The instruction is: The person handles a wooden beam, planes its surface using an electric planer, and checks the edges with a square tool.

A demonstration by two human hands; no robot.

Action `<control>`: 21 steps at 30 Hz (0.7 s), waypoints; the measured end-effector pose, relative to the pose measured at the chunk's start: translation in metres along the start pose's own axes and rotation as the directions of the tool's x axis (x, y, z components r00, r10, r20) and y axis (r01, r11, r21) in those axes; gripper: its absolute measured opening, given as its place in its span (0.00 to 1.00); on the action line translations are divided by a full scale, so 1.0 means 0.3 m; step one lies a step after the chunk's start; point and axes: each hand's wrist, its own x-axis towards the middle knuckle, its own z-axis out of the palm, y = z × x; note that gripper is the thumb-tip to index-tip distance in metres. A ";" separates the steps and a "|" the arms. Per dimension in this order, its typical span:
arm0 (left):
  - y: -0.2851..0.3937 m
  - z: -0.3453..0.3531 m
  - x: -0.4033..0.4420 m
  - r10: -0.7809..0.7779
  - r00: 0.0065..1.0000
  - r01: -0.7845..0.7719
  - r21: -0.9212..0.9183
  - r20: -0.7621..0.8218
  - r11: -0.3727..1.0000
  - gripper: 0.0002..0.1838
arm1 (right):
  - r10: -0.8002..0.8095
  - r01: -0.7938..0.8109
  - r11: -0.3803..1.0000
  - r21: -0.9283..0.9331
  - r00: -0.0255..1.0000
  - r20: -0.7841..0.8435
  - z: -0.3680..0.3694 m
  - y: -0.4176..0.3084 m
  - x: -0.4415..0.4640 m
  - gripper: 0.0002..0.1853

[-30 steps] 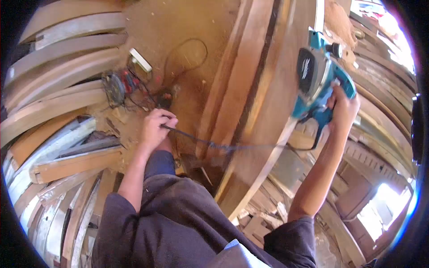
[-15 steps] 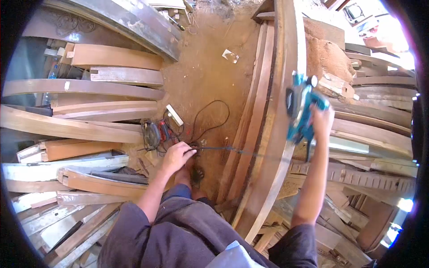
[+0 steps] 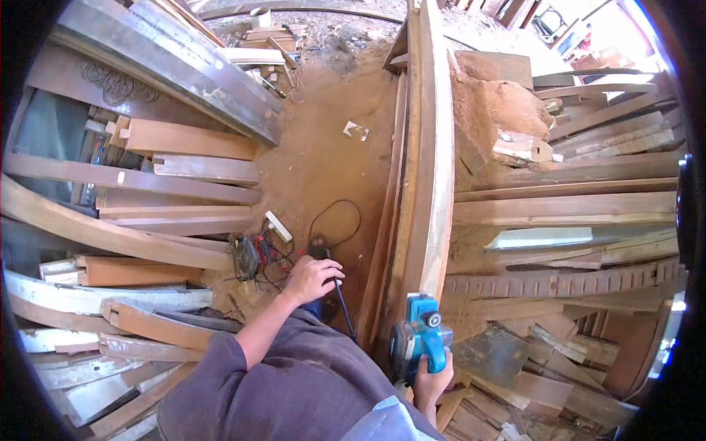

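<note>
A teal electric planer is held by its handle in my right hand, close to my body. It is at the near end of a long timber beam standing on the right side of the walkway; whether its sole touches the wood I cannot tell. My left hand is closed round the black power cord, out in front of my lap. From there the cord hangs down towards the beam's near side.
A red and black power tool lies on the dusty floor beside a white power strip and tangled leads. Stacked boards fill the left side. Beyond the beam are a sawdust heap and more timber.
My right hand has drawn the planer back along the beam towards my body. My left hand has shifted slightly right and down with the cord, which now hangs slack. The view has turned.
</note>
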 end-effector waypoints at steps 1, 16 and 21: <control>-0.006 -0.004 0.029 -0.013 1.000 0.012 -0.026 -0.018 1.000 0.11 | 0.005 -0.004 1.000 -0.026 1.000 0.023 0.019 -0.035 0.048 0.18; -0.400 -0.577 0.745 -0.129 0.959 0.117 -0.061 -0.253 0.991 0.12 | -0.116 0.115 0.989 0.091 0.993 -0.003 0.453 -0.734 1.307 0.14; -0.378 -0.837 1.085 -0.068 0.945 0.065 -0.020 -0.321 0.998 0.10 | -0.182 0.183 0.983 0.013 0.982 -0.046 0.554 -0.918 1.646 0.14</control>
